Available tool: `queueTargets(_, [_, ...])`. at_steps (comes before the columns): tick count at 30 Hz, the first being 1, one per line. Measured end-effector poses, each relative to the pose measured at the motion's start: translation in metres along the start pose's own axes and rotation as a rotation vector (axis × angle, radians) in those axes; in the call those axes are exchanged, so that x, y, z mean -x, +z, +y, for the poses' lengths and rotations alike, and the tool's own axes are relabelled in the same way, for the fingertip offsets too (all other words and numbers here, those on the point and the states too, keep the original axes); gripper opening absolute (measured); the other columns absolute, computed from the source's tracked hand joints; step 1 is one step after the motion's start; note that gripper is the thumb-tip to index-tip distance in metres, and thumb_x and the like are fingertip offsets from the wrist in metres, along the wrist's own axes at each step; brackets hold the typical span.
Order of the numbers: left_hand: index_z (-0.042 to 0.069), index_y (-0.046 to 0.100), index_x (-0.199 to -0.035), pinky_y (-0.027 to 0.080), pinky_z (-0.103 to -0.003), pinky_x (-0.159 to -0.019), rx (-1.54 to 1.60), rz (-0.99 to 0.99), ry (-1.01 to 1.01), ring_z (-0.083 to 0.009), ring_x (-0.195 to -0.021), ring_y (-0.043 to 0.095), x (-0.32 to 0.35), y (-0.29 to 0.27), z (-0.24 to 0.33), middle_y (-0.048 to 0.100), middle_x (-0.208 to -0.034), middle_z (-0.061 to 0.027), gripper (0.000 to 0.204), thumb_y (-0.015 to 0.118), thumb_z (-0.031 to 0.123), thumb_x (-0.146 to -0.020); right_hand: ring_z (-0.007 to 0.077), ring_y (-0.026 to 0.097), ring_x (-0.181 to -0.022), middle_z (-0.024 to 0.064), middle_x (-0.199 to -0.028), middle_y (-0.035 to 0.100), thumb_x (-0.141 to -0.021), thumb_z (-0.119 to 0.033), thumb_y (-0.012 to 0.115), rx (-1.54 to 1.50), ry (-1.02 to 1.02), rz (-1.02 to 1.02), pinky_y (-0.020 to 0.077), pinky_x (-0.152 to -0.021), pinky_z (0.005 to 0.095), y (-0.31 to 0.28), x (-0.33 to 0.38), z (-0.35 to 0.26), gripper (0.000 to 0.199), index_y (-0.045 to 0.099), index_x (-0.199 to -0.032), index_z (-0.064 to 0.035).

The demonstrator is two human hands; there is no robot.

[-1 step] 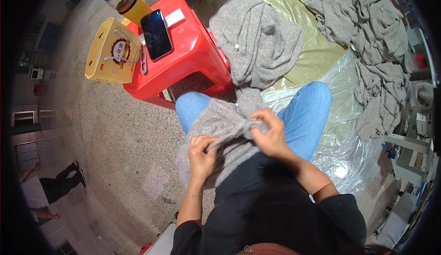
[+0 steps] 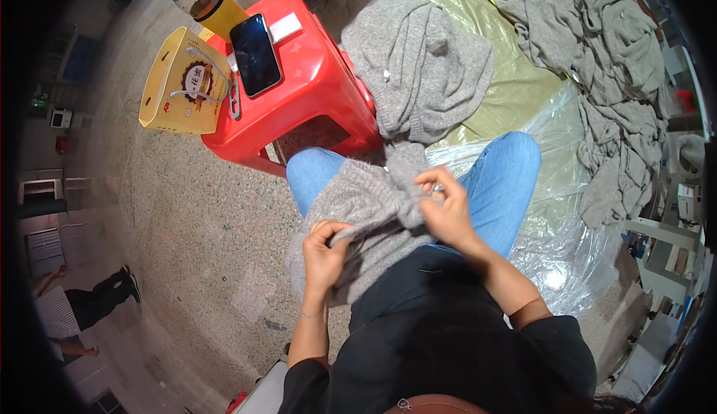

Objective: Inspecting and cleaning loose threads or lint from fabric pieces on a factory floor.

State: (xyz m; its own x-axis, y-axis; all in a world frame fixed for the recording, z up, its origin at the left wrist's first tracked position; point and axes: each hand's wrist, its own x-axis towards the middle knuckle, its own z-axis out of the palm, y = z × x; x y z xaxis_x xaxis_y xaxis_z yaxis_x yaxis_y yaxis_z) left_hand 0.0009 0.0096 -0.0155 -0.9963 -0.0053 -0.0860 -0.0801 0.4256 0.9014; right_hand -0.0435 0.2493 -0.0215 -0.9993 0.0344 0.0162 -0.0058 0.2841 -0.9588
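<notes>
A grey knitted garment [image 2: 351, 199] lies bunched over my lap, across my thighs. My left hand [image 2: 324, 253] pinches its near edge between thumb and fingers. My right hand [image 2: 449, 216] is at the garment's right side, its fingers curled in toward the thumb. Something small and silvery shows at those fingers; whether it is a ring or a held tool I cannot make out. Beyond my knees, a folded grey knit piece [image 2: 418, 63] rests against the stool, with a small white tag on it.
A red plastic stool [image 2: 314, 78] at the front left bears a phone [image 2: 255, 55], a yellow paper bag [image 2: 187, 85], a bottle [image 2: 218, 12] and small snips [image 2: 235, 99]. More grey knitwear [image 2: 597, 48] is heaped on plastic sheeting [image 2: 549, 160] at right. A person [image 2: 82, 306] is at far left.
My right hand has moved slightly to the right, off the pinched spot on the garment. The left hand keeps its pinch almost in place.
</notes>
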Motion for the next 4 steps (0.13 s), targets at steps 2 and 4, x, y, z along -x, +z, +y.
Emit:
queueTargets(2, [0.003,0.067,-0.092,0.045,-0.022,-0.070,0.340,-0.015,-0.366,-0.0125,-0.076,0.057,0.000,-0.004,0.009,0.063,-0.080,-0.0062,0.015,0.065,-0.003,-0.078,0.0162,0.058,-0.075,0.0081,-0.090,0.057,-0.074,-0.003,0.062,-0.090,0.287,-0.070,0.0429,-0.062,0.0235,-0.010,-0.008,-0.001,0.032,0.060,-0.105,-0.0049])
queueTargets(4, [0.006,0.068,-0.093,0.044,-0.025,-0.082,0.586,-0.127,-0.565,-0.0194,-0.088,0.059,-0.004,-0.004,0.016,0.067,-0.088,-0.0084,0.012,0.066,0.003,-0.082,0.0178,0.058,-0.085,0.0085,-0.101,0.057,-0.078,-0.010,0.063,0.107,-0.163,-0.145,0.0454,-0.068,0.0228,-0.006,-0.012,-0.015,0.030,0.061,-0.107,-0.0081])
